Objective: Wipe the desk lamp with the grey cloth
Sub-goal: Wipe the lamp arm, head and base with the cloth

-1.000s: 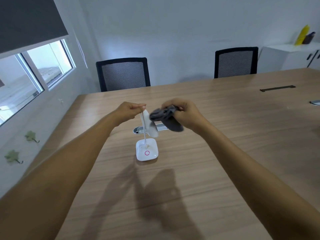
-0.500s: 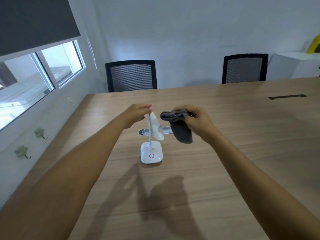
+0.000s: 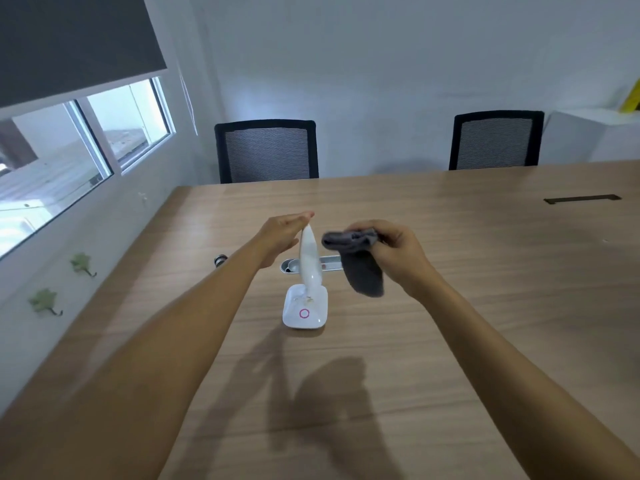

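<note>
A small white desk lamp [image 3: 309,261] stands on the wooden table [image 3: 485,306], its square base marked with a pink ring and its head folded down along the stem. My left hand [image 3: 282,233] is at the lamp's top, fingers stretched out flat and touching the tip of the head. My right hand [image 3: 398,252] is just right of the lamp, shut on the grey cloth [image 3: 360,263]. The cloth hangs down from my fingers, a small gap from the lamp head.
A silver cable slot [image 3: 311,264] lies in the table behind the lamp. Two black mesh chairs [image 3: 266,150] [image 3: 496,140] stand at the far edge. A dark slot [image 3: 581,199] sits at the right. A window wall with leaf-shaped hooks [image 3: 45,301] runs along the left.
My left hand has gone from pinching the lamp's top to flat, extended fingers. The lamp head has swung closer to upright. The cloth has drawn slightly away to the right.
</note>
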`<state>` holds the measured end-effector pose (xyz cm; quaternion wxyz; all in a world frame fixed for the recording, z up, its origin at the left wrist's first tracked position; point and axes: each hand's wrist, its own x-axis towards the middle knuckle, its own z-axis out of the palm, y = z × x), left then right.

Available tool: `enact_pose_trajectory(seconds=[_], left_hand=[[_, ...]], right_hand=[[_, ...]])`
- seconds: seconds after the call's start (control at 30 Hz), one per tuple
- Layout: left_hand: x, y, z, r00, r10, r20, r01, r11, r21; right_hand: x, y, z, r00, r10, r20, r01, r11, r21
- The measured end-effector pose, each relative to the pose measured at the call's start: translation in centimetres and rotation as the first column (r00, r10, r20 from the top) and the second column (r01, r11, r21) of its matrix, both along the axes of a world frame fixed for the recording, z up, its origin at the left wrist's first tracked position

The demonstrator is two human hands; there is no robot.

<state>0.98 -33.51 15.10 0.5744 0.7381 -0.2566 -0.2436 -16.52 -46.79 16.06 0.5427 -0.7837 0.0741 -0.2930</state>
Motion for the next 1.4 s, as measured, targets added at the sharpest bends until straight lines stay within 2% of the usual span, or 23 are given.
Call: enact_pose_trajectory(seconds=[0.1,0.2,0.27,0.37,0.47,0.57,0.63,0.73,0.83,0.97,1.03,1.17,1.2,1.3,1.4], left_hand=[[0.2,-0.2,0.1,1.0,0.008,-0.006,-0.008,1.0,0.002],[0.2,0.1,0.0,0.996,-0.002,0.085,-0.003,0.999,0.054],[0.3,0.3,-0.1,0.995,-0.001,0.098,-0.005,0.998,0.059],[0.4,0.4,-0.4,0.995,0.005,0.099,-0.011,0.998,0.062],[0.5,0.1,-0.5,1.0,0.007,0.029,-0.009,0.998,0.054],[0.8,-0.4,-0.8,0.994,0.019,-0.111,-0.015,0.999,0.035],[0.9,-0.7,-1.0,0.987,-0.01,-0.161,0.012,1.0,0.013],[0.8,-0.8,-1.2,0.997,-0.016,-0.076,0.02,0.998,0.056],[0.6,-0.9,-1.3,0.999,-0.032,0.012,0.031,0.995,0.097],[0.7,-1.1,-1.0,0.997,-0.043,0.058,0.034,0.99,0.136],[0.7,-1.3,-1.0,0.996,-0.047,0.076,0.036,0.99,0.135],[0.7,-1.6,-1.4,0.967,-0.022,0.255,-0.031,0.979,0.2],[0.7,-1.7,-1.5,0.962,-0.023,0.272,-0.035,0.978,0.206],[0.8,-1.7,-1.6,0.967,-0.011,0.254,-0.043,0.977,0.208],[0.7,-1.5,-1.4,0.966,-0.002,0.257,-0.054,0.976,0.212]], right_hand=[[1.0,1.9,1.3,0.993,0.085,0.077,-0.083,0.996,-0.032],[0.5,2.8,0.7,0.985,0.174,-0.005,-0.171,0.965,-0.197],[-0.4,2.1,-0.5,0.987,0.15,-0.056,-0.16,0.946,-0.283],[-1.4,0.2,-1.3,0.993,0.059,-0.105,-0.078,0.979,-0.19],[-1.1,0.0,-0.2,0.999,-0.008,-0.038,0.005,0.997,-0.071],[-0.2,1.5,1.3,0.997,0.055,0.062,-0.055,0.998,-0.001],[0.1,2.6,1.2,0.992,0.113,0.057,-0.11,0.993,-0.05],[-0.1,2.8,0.0,0.99,0.14,-0.007,-0.139,0.98,-0.144],[-0.6,2.1,-0.9,0.996,0.061,-0.07,-0.072,0.984,-0.165],[-0.2,2.2,0.3,0.995,-0.073,0.068,0.082,0.986,-0.145],[0.1,3.1,1.2,0.992,-0.027,0.12,0.048,0.982,-0.181],[-0.6,3.7,0.4,0.995,0.094,-0.013,-0.091,0.9,-0.426],[-1.0,3.2,-0.2,0.995,0.091,-0.025,-0.093,0.897,-0.431],[-2.1,0.8,-1.6,0.998,0.049,-0.039,-0.056,0.978,-0.2],[-1.8,-2.1,-3.2,0.985,-0.119,-0.123,0.128,0.989,0.072]])
